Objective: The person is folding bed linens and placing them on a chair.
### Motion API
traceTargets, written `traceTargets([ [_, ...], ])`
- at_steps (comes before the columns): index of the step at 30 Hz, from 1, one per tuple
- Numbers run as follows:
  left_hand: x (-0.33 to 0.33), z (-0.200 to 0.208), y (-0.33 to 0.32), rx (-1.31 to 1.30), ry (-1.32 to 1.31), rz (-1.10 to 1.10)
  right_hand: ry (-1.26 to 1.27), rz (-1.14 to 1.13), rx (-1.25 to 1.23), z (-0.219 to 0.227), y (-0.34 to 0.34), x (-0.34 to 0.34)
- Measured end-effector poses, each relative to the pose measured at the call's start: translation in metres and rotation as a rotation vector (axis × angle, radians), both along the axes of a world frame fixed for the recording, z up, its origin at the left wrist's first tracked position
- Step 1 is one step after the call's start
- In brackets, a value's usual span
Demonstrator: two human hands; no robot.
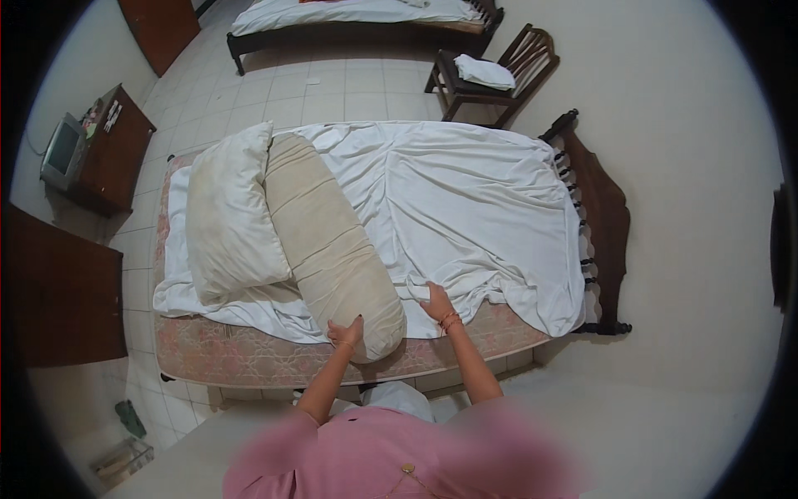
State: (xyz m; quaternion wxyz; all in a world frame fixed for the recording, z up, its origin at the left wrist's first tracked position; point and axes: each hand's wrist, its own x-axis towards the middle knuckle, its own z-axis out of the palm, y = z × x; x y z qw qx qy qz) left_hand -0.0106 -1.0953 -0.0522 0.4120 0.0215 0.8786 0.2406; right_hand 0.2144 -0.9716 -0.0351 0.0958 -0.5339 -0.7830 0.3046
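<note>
A long cream bolster (332,224) lies slantwise across the bed, its near end beside me. On that end rests my left hand (346,333), thumb and fingers spread apart against the cloth. Just right of the bolster, my right hand (435,304) is closed on a fold of the white sheet (474,200); its fingertips are partly hidden. The sheet is rumpled and covers most of the mattress. Against the bolster's left side leans a white pillow (233,220), slightly stained. Along the near side the patterned mattress (241,353) shows bare.
A dark wooden headboard (603,233) closes the bed's right end. Beyond the bed stand a chair (490,79) with folded white cloth and another bed (357,33). At left are a small television (62,150) and a brown cabinet (112,150). A wire basket (123,461) sits low left.
</note>
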Motion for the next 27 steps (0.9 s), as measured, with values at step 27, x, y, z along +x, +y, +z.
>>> traceTargets([
  [27,0.082,-0.037,0.116,-0.392,0.402,-1.987,-0.073,-0.016,-0.013,-0.136,0.03,0.05],
])
